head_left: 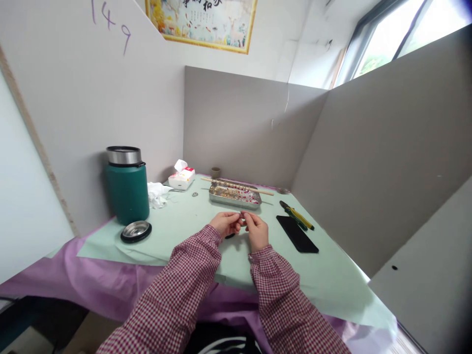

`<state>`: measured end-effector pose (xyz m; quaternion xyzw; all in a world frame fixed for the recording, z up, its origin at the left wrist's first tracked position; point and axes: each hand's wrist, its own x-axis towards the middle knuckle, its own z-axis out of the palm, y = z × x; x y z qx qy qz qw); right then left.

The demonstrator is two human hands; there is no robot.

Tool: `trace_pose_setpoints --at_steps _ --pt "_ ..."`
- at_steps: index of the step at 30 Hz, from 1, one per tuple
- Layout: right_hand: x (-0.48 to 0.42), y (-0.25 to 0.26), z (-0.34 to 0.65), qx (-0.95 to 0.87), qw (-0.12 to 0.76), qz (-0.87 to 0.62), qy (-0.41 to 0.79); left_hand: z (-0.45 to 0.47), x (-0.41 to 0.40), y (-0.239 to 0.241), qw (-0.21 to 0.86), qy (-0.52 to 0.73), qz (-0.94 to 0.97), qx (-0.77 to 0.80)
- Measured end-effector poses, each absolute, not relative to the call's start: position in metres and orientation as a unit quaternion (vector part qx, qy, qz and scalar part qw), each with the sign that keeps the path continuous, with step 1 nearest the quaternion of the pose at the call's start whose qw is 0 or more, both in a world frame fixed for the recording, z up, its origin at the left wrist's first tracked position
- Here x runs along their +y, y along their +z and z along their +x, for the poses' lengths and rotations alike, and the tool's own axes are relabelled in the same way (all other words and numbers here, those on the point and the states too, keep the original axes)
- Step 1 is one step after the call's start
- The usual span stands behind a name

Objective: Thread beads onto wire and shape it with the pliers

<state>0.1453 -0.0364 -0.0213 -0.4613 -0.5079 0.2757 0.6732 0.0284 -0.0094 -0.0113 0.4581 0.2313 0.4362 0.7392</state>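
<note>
My left hand (226, 223) and my right hand (257, 229) meet over the middle of the table, fingertips pinched close together. Between them is something tiny and dark reddish, too small to make out. Under my hands, a small black thing (230, 236) lies partly hidden on the cloth. Just beyond stands a metal tray (235, 200) with many small gold, white and red pieces in it. A wooden stick (263, 191) with small things strung or wound along it rests across the tray.
At left stand a green flask (129, 194), its lid (136, 231), crumpled tissue (158, 193) and a tissue pack (182, 177). Yellow-green pliers (299, 216) and a black phone-like slab (297, 234) lie at right. A small cup (216, 172) is behind the tray. Grey partitions (250, 118) enclose the table.
</note>
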Motion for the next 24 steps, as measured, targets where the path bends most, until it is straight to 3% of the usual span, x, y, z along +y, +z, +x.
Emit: trace_pose_setpoints --at_steps 6,18,24 --pt "-0.037 -0.022 0.145 -0.512 0.674 -0.455 0.277 0.027 -0.008 -0.011 0.761 0.431 0.435 0.213" --pt "-0.036 -0.023 0.144 -0.524 0.68 -0.461 0.225 0.034 -0.007 -0.014 0.643 0.467 0.521 0.313" --pt "-0.039 -0.022 0.137 -0.537 0.699 -0.439 0.174 0.04 -0.009 -0.013 0.648 0.509 0.478 0.304"
